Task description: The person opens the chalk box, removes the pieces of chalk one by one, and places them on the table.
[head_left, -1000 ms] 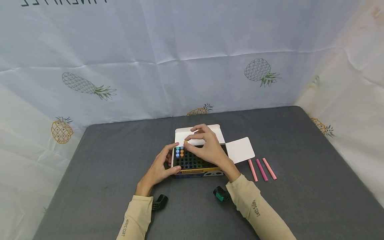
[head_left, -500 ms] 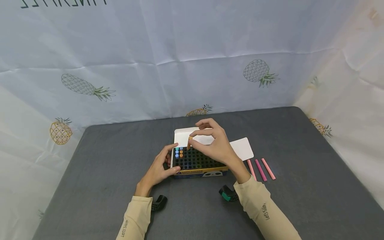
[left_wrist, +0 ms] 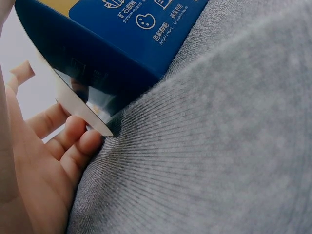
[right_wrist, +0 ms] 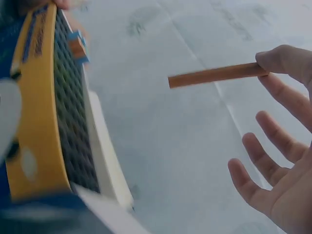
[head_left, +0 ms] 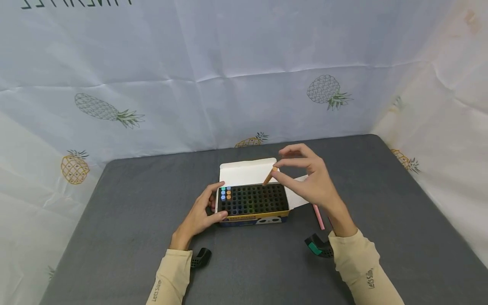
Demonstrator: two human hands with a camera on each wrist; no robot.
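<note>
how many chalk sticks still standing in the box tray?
5, all in the far-left corner of the chalk box: green, two blue, two orange. Deeper-sunk ones may be hidden.

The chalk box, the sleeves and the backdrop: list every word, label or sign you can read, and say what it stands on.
"bright colors": blue side of the chalk box, under Chinese characters too small to read surely.
"Let's Slim": left sleeve and right sleeve, small, so the reading is unsure.
Dark letters at the backdrop's top edge: cut off, unreadable.
Box front label in the head view: too small.
</note>
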